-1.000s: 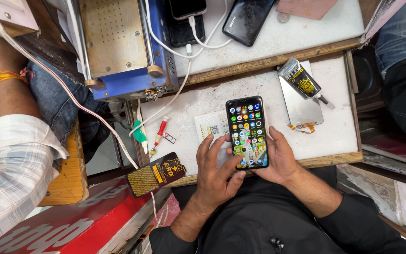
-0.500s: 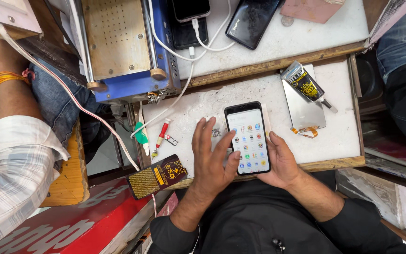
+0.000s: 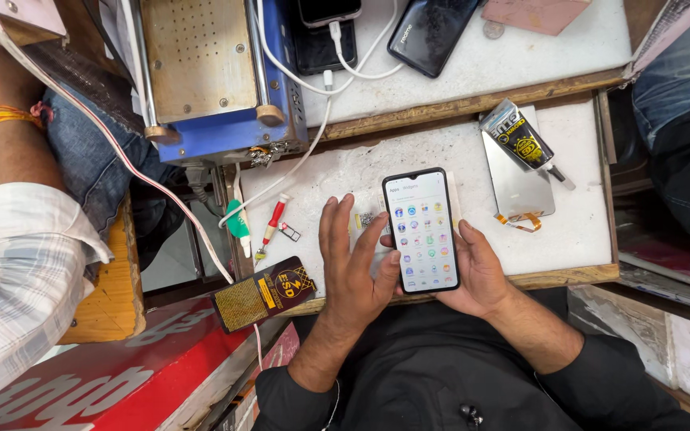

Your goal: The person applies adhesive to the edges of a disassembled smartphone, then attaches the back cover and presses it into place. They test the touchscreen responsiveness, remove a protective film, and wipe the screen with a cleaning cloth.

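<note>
A black smartphone (image 3: 422,230) with a lit white screen full of small app icons rests upright in my right hand (image 3: 482,273), which grips it from below and along its right edge. My left hand (image 3: 350,263) lies beside it with fingers spread and raised. Only its thumb reaches the phone's left edge near the lower screen. Both hands hover over a white worktop (image 3: 361,172) in front of my dark-clothed lap.
On the worktop lie a red-handled tool (image 3: 271,226), a green-tipped tool (image 3: 238,222), a glue tube (image 3: 524,144) on a grey panel (image 3: 521,191), and a dark brush (image 3: 263,294). A blue-and-metal machine (image 3: 209,72), cables and two dark phones sit behind. Another person's arm (image 3: 9,199) is at left.
The phone screen changed from a colourful home page to a white icon list. My left hand let go of the phone's side and opened out, fingers lifted, thumb staying at the screen's edge.
</note>
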